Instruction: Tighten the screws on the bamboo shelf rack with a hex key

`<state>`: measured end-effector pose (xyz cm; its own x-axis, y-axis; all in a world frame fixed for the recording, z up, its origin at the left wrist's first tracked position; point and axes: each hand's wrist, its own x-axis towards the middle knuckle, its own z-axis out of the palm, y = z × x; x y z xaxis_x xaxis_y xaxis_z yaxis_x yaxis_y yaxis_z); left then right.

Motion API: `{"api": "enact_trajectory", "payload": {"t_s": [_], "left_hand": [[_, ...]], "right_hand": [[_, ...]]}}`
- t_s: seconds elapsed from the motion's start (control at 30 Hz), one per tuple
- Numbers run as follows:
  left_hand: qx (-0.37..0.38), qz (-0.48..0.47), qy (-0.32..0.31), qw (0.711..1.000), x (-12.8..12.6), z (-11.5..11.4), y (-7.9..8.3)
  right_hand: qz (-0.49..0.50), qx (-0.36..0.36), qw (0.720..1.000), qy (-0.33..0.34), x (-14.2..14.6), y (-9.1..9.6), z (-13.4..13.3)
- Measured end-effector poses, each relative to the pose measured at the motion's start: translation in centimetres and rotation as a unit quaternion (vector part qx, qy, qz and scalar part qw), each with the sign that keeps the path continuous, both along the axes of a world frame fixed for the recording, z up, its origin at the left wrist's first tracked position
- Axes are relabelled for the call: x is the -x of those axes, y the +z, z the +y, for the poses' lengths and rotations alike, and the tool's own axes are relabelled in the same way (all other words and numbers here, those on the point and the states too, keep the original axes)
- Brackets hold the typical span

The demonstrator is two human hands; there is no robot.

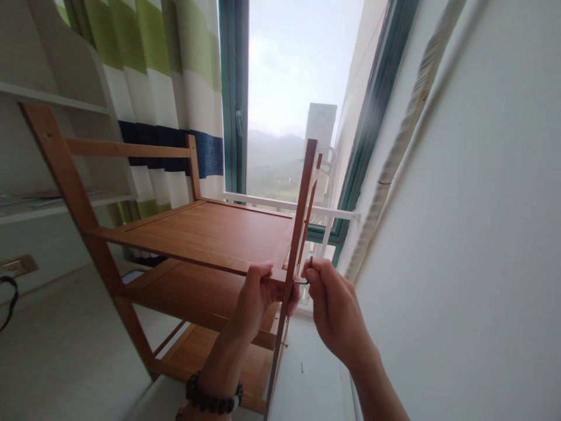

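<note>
Wooden rack (pixel 105 257) stands on the pale floor (pixel 65 351) before the window (pixel 289 88), with three shelves already sitting between its side frames, so I judge the assembly nearly done; what seems left is the fastening at the right upright (pixel 302 204); left hand (pixel 258 298) is closed around the front edge of the top shelf (pixel 210 234) beside that upright; right hand (pixel 335 310) pinches a small metal key (pixel 302 282) against it; white wall shelf (pixel 26 207) at the left carries some flat papers, too blurred to name
</note>
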<state>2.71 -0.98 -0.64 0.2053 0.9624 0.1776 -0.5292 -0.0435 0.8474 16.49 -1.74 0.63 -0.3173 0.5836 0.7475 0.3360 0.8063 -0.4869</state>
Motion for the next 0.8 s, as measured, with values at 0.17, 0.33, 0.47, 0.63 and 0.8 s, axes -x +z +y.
{"api": "enact_trajectory", "payload": {"t_s": [0.17, 0.33, 0.47, 0.63, 0.8], "left_hand": [[0.000, 0.001, 0.008, 1.000, 0.0, -0.1, 0.0], [-0.001, 0.025, -0.006, 1.000, 0.0, -0.3, 0.2], [-0.011, 0.034, -0.012, 0.999, 0.1, -0.2, 0.3], [-0.023, 0.036, -0.014, 0.999, 0.0, -0.2, 0.2], [-0.019, 0.008, -0.013, 1.000, -0.1, -0.2, 0.0]], "right_hand": [[0.001, -0.017, 1.000, -0.021, 0.1, -0.3, 0.2], [-0.010, -0.069, 0.997, -0.025, 0.1, -0.3, -0.3], [-0.040, -0.123, 0.991, -0.039, 0.0, -0.8, -0.2], [-0.028, -0.178, 0.983, -0.037, -0.1, -1.6, 0.4], [0.004, -0.207, 0.977, -0.054, 0.1, -2.6, 0.4]]}}
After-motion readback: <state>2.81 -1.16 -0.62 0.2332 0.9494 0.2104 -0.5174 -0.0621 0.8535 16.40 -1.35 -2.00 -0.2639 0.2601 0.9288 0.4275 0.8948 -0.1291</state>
